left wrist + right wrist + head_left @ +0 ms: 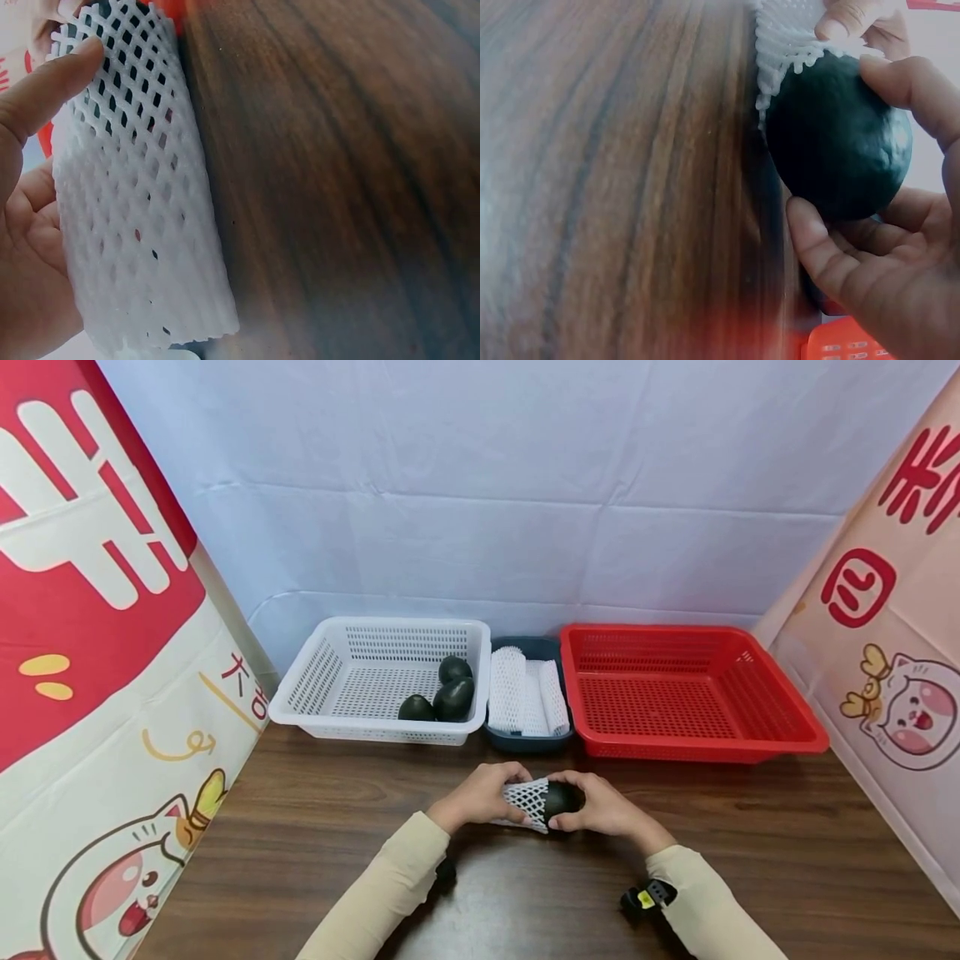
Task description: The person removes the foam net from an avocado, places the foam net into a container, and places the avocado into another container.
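Just above the table, in the head view, my left hand (483,795) grips a white foam net sleeve (531,799) between thumb and fingers. My right hand (603,808) holds a dark green avocado (561,802) whose left end sits inside the sleeve's mouth. The left wrist view shows the sleeve (142,202) lengthwise, its near half uncovered by any fruit and its far mesh stretched over something dark. In the right wrist view, thumb and fingers clasp the avocado (840,142), most of which is bare, and the net's edge lies against its far end.
A white basket (307,720) at the back left holds several avocados (453,697). Beside it a dark blue bin (525,743) contains white foam net sleeves (508,689). The red basket (697,745) stands at the back right. All rest on the wooden table (337,827).
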`<state>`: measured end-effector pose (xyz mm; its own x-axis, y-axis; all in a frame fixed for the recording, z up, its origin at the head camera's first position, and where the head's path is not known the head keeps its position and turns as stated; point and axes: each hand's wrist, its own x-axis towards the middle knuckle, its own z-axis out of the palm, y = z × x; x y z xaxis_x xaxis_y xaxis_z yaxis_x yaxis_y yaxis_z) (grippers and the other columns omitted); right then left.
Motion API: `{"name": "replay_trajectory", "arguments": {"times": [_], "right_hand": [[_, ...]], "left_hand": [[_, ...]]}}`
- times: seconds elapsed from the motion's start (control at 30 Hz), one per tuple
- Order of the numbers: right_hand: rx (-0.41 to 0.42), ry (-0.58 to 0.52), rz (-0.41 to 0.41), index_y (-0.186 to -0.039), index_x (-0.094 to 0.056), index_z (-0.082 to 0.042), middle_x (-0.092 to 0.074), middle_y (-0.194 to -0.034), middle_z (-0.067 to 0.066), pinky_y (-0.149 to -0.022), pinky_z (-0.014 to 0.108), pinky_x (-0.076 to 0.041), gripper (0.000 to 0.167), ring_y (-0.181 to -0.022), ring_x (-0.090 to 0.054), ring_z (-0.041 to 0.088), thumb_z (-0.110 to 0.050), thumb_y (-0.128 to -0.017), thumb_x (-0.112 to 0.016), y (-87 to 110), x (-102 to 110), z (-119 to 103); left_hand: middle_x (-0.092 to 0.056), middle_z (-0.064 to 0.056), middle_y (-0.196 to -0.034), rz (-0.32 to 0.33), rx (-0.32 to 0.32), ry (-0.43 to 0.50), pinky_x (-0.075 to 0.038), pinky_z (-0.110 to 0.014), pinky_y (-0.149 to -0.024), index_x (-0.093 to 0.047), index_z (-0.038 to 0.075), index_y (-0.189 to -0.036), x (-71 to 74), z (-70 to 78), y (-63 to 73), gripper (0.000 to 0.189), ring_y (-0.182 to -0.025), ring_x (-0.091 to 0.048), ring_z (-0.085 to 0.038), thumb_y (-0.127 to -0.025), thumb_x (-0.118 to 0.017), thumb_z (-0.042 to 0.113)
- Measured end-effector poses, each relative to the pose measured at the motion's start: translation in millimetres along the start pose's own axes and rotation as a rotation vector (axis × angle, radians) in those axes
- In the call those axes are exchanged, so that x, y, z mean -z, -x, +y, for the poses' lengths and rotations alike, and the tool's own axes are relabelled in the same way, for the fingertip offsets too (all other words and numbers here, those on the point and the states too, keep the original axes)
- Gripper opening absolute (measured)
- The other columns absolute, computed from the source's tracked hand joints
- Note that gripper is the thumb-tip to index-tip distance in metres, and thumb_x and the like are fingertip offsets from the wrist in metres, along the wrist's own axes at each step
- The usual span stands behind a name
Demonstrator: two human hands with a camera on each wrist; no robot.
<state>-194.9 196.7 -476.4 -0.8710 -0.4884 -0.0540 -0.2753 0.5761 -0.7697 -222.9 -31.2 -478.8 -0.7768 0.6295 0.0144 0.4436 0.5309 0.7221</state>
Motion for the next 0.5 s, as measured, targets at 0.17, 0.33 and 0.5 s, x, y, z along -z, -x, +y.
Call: {"name": "replay_trajectory", "arguments": {"times": [0.17, 0.33, 0.5], "right_hand": [[0.0, -0.005, 0.009, -0.12, -0.056, -0.002, -0.058, -0.104, 0.005, -0.074, 0.033, -0.045, 0.06, -0.089, -0.053, 0.019, -0.028, -0.071, -0.079, 0.4, -0.8, -0.5], [0.004, 0.0, 0.027, -0.119, -0.056, -0.003, -0.059, -0.102, 0.005, -0.073, 0.032, -0.045, 0.059, -0.087, -0.053, 0.019, -0.027, -0.07, -0.079, 1.0, -1.8, -0.3], [0.008, 0.01, 0.036, -0.119, -0.057, -0.003, -0.059, -0.102, 0.005, -0.073, 0.032, -0.045, 0.059, -0.087, -0.053, 0.019, -0.027, -0.07, -0.08, 1.3, -2.2, -0.3]], "left_hand": [[-0.06, 0.008, -0.081, 0.008, -0.013, 0.006, -0.044, -0.02, -0.068, -0.062, 0.017, -0.098, -1.0, -1.2, 0.0, 0.043, -0.073, -0.054, -0.005, -0.062, -0.086, 0.02], [-0.06, 0.008, -0.081, 0.017, -0.026, 0.002, -0.044, -0.019, -0.067, -0.062, 0.017, -0.097, -1.5, -1.9, -0.1, 0.043, -0.072, -0.054, -0.005, -0.062, -0.086, 0.02], [-0.061, 0.008, -0.082, 0.018, -0.024, 0.003, -0.044, -0.019, -0.068, -0.063, 0.018, -0.097, -1.2, -1.1, 0.3, 0.043, -0.073, -0.054, -0.005, -0.062, -0.087, 0.02]]}}
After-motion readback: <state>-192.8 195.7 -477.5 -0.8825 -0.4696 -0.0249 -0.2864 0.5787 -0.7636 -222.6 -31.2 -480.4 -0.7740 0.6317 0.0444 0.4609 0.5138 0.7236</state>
